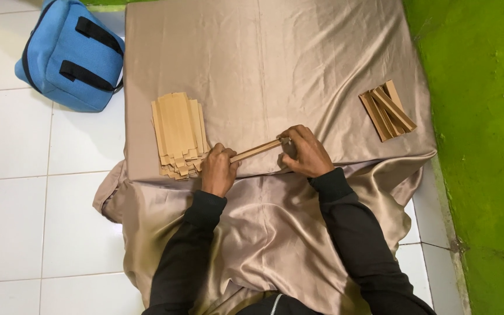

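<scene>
A narrow folded strip of brown paper [258,150] lies between my two hands on a beige satin cloth [275,64]. My left hand [218,169] grips the strip's near-left end. My right hand [305,151] pinches its far-right end. Just left of my left hand sits a stack of flat brown paper pieces [178,133], fanned at the near edge. At the right side of the cloth lies a small pile of folded brown strips [387,109], apart from both hands.
A blue bag with black straps [71,55] rests on the white tiled floor [24,192] at the upper left. A green wall [485,146] runs along the right. The cloth drapes down over my lap.
</scene>
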